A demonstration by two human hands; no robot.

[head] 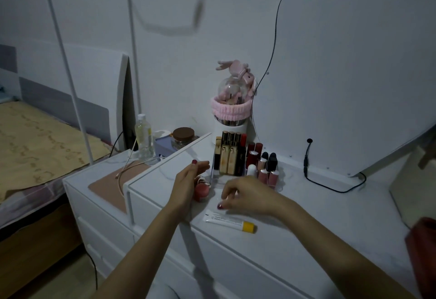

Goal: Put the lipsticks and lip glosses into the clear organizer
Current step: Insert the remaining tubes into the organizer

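The clear organizer stands on the white dresser top, holding several gold, black and red lipsticks and lip glosses upright. My left hand hovers just left of it, fingers apart, with a pink round item under the palm. My right hand is curled in front of the organizer, fingertips down near the surface; I cannot tell whether they pinch anything. A white tube with a yellow cap lies flat on the dresser just below my right hand.
A white brush holder with a pink band and clear dome stands behind the organizer. A curved mirror panel and black cable are at the right. A bottle, a jar and a bed are at the left.
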